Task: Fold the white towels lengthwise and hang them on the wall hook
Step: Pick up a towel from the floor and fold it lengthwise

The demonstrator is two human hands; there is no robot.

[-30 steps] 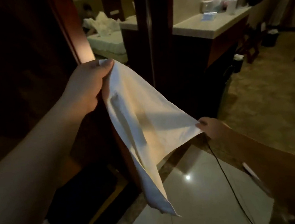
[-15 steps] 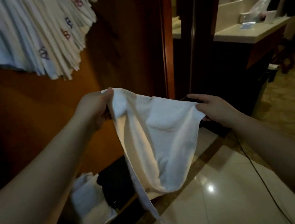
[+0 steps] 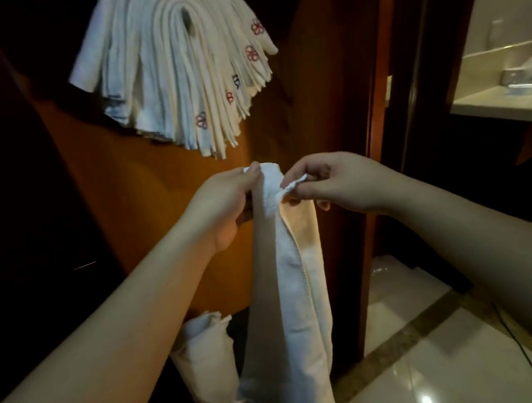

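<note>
Two bare forearms come into the frame, one from the lower left corner and one from the right edge, both uncovered all the way to where the picture cuts them off. No sleeve or cuff shows on either. The left hand point(image 3: 225, 206), just left of centre, is bare, with no ring, glove or band on what I can see of it. The right hand point(image 3: 333, 186), just right of centre, is likewise bare, its wrist without a watch or strap. The fingernails look short and unpainted, though the dim light blurs them.
</note>
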